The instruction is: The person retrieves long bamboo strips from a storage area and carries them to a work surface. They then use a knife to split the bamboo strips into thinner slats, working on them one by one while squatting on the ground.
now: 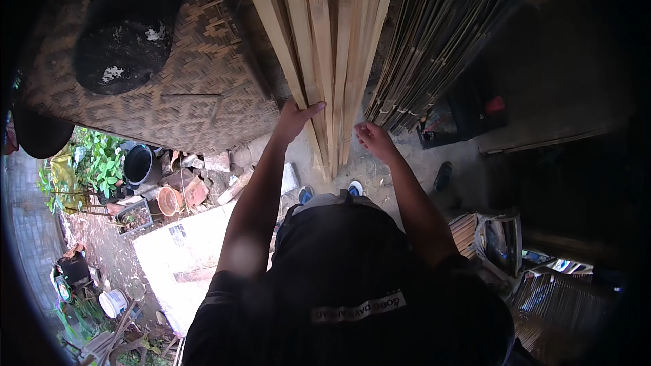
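Note:
A bundle of long, pale bamboo slats (321, 34) stands upright in front of me, its lower ends near the floor. My left hand (293, 122) grips the bundle's left edge, the thumb laid across the front; its other fingers are hidden behind the slats. Just off the right edge of the bundle is my right hand (374, 140), its fingers loosely bent and apart, with nothing seen in them. Low on the bundle, between the hands, a thin band seems to run around some slats.
Dark thin sticks (434, 47) lean in a bundle to the right, beside a black crate (454, 122). A woven bamboo wall (203, 68) with a black hat-like object (125, 30) stands left. Broken bricks (196, 192), a black bucket (140, 165) and a white board (183, 247) lie lower left.

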